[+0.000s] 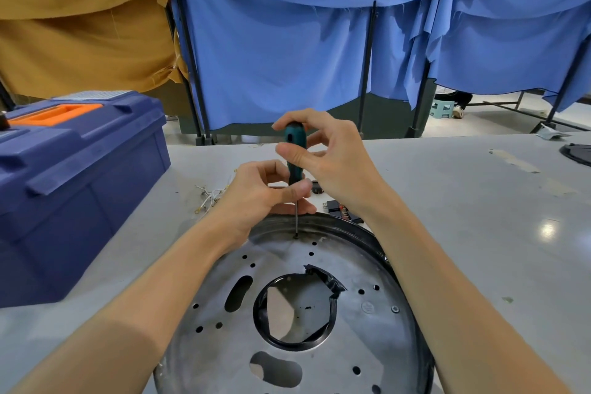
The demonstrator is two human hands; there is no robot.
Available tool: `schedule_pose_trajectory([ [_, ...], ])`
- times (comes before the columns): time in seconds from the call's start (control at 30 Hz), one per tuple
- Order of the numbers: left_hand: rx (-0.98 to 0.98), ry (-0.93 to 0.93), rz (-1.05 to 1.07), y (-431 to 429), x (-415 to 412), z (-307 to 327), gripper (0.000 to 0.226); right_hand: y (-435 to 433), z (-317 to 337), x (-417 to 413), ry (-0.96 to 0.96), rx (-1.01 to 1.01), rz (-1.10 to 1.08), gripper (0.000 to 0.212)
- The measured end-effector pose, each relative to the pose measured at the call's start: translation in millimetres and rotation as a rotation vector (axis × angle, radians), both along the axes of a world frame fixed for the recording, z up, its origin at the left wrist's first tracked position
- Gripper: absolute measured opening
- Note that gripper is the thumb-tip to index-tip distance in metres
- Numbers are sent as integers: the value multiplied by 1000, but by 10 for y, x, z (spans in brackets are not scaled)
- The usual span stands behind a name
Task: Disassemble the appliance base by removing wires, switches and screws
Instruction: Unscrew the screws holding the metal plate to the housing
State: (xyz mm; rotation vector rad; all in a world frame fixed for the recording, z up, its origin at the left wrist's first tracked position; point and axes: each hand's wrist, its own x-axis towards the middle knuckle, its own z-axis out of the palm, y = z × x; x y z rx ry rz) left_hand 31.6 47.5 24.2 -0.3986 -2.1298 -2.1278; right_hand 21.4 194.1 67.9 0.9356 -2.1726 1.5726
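The round metal appliance base (351, 323) lies flat on the grey table in front of me, with a black-rimmed centre hole and several small holes. A green-handled screwdriver (295, 150) stands upright, its tip in a screw (296, 236) near the base's far rim. My right hand (332, 160) pinches the top of the handle with thumb and fingers. My left hand (265, 192) holds the lower handle and shaft, fingers resting by the rim. Another screw (395, 309) sits at the right of the plate.
A blue toolbox (73, 189) with an orange handle stands at the left. Loose white wires (209, 197) and small black switch parts (339, 209) lie on the table (479, 233) behind the base. A dark round part (577, 153) sits at the far right edge. Blue and ochre cloths hang behind.
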Motion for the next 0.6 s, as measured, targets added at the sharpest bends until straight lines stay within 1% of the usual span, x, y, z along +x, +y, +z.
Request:
schedule_pose_trajectory([
  [0.07,18,-4,-16,-6,2,7,49,18,8,-12,-7,-20,5,30],
  [0.13,44,-30,-50,-3,12,27,40,33,14,-22,-22,-32,2,39],
  [0.17,44,-39,-60,-1,11,29,35,36,14,-26,-27,-35,5,39],
  [0.23,26,-42,-49,2,11,25,31,28,6,-23,-42,-57,31,31],
  [0.3,14,-31,-23,-1,3,15,35,6,-9,-8,-35,-50,33,20],
  [0.33,6,-24,-12,0,-4,11,38,-1,-11,0,-17,-28,10,19],
  [0.4,-1,-13,-1,0,4,16,40,-1,-12,-9,8,-6,-22,24],
  [0.53,26,-36,-63,7,14,23,23,32,4,-33,-15,-25,-19,39],
  [0.6,24,-47,-62,0,1,17,16,28,4,-29,-36,-48,20,34],
])
